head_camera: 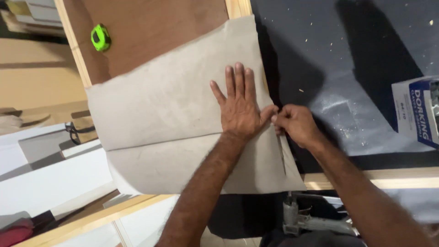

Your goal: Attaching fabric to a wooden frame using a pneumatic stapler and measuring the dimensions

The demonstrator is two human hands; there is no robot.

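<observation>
A sheet of grey fabric (169, 119) lies spread over a brown plywood panel (137, 32) framed with pale wood. Its long axis runs from the upper right, near the frame's top corner, down to the lower left, and a crease crosses it from the left edge toward the right.

The left hand (240, 107) lies flat and open on the fabric, fingers spread and pointing up the picture, pressing the cloth near its right edge. The right hand (295, 123) is just beside it, thumb and fingertips pinched on the fabric's right edge where the cloth folds over the frame's side.

A bright green tape measure (101, 37) sits on the panel at the upper left, well apart from both hands. To the right lies a dark surface (347, 55) strewn with sawdust, with a white and blue box (418, 112) at the far right. A metal stapler-like tool (297, 219) rests below the fabric's lower right corner. White boards (50, 178) lie at the lower left.
</observation>
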